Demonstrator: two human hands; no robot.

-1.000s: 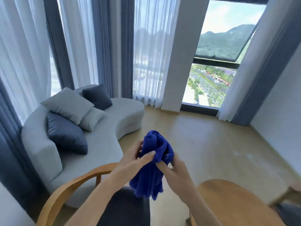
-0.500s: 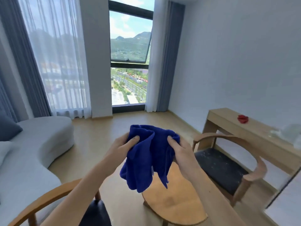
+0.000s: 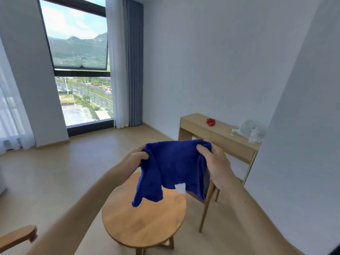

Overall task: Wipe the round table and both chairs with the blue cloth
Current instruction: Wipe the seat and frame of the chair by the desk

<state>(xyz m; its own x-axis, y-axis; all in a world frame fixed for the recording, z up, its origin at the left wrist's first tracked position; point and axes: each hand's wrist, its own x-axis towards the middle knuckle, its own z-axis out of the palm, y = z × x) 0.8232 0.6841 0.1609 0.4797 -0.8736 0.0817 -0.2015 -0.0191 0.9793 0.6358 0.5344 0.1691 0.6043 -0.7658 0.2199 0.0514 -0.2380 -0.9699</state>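
Both hands hold the blue cloth (image 3: 171,168) spread at centre frame: the left hand (image 3: 135,159) has its grip closed on the top left corner, the right hand (image 3: 214,162) on the top right. A white label (image 3: 180,188) hangs at its lower edge, unreadable. Below stands the round worktop (image 3: 145,223); a chair (image 3: 208,190) shows partly behind the cloth, another chair's arm (image 3: 17,236) at lower left.

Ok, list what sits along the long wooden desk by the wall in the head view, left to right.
Red crumpled object → small clear glass → round translucent dome-shaped item → crinkled clear plastic wrapping, all on the light wooden desk.
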